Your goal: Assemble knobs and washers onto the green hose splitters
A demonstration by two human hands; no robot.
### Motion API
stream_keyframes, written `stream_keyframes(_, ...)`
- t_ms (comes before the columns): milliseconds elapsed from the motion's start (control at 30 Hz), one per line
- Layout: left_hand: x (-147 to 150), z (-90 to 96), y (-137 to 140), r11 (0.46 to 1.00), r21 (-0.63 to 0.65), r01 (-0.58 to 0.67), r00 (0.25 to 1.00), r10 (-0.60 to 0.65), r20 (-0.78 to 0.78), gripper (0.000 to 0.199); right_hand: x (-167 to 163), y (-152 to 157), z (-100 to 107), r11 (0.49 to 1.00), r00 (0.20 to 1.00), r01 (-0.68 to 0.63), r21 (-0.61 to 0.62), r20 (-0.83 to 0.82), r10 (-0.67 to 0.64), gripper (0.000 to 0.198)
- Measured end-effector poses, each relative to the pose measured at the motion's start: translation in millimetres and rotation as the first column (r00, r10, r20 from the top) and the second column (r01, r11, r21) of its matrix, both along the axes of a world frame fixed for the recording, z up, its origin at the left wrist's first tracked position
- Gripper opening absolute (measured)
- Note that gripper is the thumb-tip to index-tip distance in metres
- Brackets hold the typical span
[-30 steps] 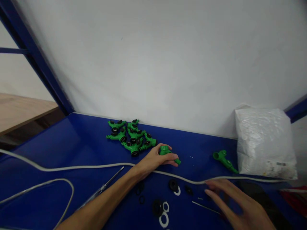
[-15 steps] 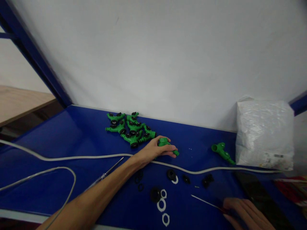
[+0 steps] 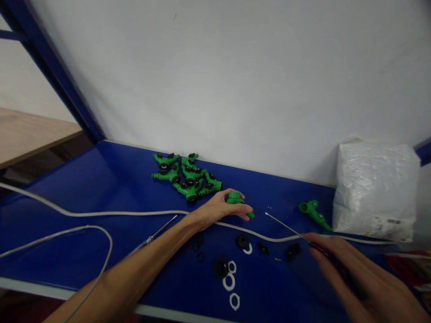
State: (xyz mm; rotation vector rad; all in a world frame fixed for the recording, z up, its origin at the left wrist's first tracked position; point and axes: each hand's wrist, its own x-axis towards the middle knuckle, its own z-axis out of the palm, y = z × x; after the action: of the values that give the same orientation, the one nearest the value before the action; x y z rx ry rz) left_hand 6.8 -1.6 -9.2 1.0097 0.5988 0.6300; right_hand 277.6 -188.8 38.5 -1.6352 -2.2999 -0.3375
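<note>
My left hand (image 3: 225,205) is wrapped round a green hose splitter (image 3: 234,197), partly hidden by the fingers. In my right hand (image 3: 367,273) is a screwdriver (image 3: 286,226), its thin shaft pointing left toward the left hand with the tip apart from the splitter. Behind my left hand lie several green splitters (image 3: 190,192) with black valve handles. A bare green splitter body (image 3: 314,214) rests to the right. In front are black rings (image 3: 243,241), small black valve pieces (image 3: 263,248), a tiny screw (image 3: 278,259) and several white washers (image 3: 229,282).
A white cable (image 3: 117,214) runs across the blue table (image 3: 101,179). At the left lies another screwdriver (image 3: 161,226). A white plastic-wrapped package (image 3: 375,190) leans against the wall at the right, with a red packet (image 3: 409,269) at the right edge.
My right hand has come up and left from the lower right, lifting the screwdriver so its tip is nearer the left hand. My left hand still holds the splitter. The view has shifted slightly.
</note>
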Motion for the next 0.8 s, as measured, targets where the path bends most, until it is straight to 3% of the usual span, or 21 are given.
stream_keyframes(167,-0.1,4.6,-1.5,1.000,0.001,0.001,1.000,-0.001,-0.002,0.054,-11.9,19.9,20.5,0.966,0.954,-0.229,0.117,0.222,0.199,0.046)
stream_keyframes(333,0.0,3.5,-0.3,0.999,-0.036,0.036,0.994,-0.032,0.105,0.059,-45.2,39.2,43.1,0.984,0.981,-0.094,0.152,0.182,0.065,0.046)
stream_keyframes(467,1.7,2.4,0.0,0.993,-0.105,0.046,0.996,-0.038,0.077,0.050,-63.8,49.7,56.0,0.978,0.981,-0.104,0.180,0.182,0.071,0.049)
stream_keyframes(800,2.2,-0.1,0.3,0.994,-0.106,0.017,0.999,-0.014,0.030,0.041,-66.1,62.5,51.6,0.978,0.976,-0.140,0.156,0.191,0.109,0.046)
